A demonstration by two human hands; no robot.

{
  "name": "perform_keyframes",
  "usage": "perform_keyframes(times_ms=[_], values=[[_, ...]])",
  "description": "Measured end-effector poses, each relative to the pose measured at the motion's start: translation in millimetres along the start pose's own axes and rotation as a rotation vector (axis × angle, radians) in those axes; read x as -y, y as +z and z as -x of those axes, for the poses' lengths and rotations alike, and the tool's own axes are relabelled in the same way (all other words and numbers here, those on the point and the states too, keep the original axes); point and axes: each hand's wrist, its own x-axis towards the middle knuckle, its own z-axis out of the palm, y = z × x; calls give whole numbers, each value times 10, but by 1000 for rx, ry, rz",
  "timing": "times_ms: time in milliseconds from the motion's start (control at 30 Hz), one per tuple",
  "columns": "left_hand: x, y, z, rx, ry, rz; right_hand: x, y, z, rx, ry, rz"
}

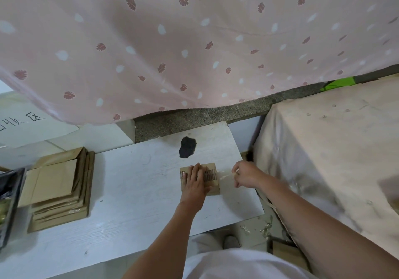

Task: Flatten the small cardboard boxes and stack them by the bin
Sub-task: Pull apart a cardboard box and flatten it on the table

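Observation:
A small brown cardboard box (212,179) with black barcode-like print sits on the white board (133,183). My left hand (195,180) lies flat on top of it, fingers together, pressing down. My right hand (246,175) is just right of the box, its fingers pinched on a strip of clear tape (226,176) that stretches from the box's right side. A stack of flattened cardboard boxes (58,190) lies at the board's left end, next to the dark bin (9,203) at the left edge.
A pink leaf-print curtain (194,41) hangs behind the board. A cloth-covered block (334,149) stands close on the right. A black stain (187,147) marks the board beyond the box. Tape scraps (265,229) and another cardboard piece (285,250) lie on the floor.

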Motion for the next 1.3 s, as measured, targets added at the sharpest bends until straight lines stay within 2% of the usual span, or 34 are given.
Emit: perform_keyframes(times_ms=[233,400,567,867,1133,1300], values=[[-29,4,23,-8,15,-27,-62,15,21,-122,-80,-13],[-30,37,29,-16,13,-114,7,0,38,-127,-62,47],[-25,77,59,-36,17,-193,38,8,18,-132,-76,-24],[-64,2,39,-33,15,-264,180,-69,59,-144,-29,80],[79,-330,164,-110,-147,-230,701,-89,126,-203,-177,31],[408,-561,500,-138,-310,-239,1234,199,119,-132,-350,36]])
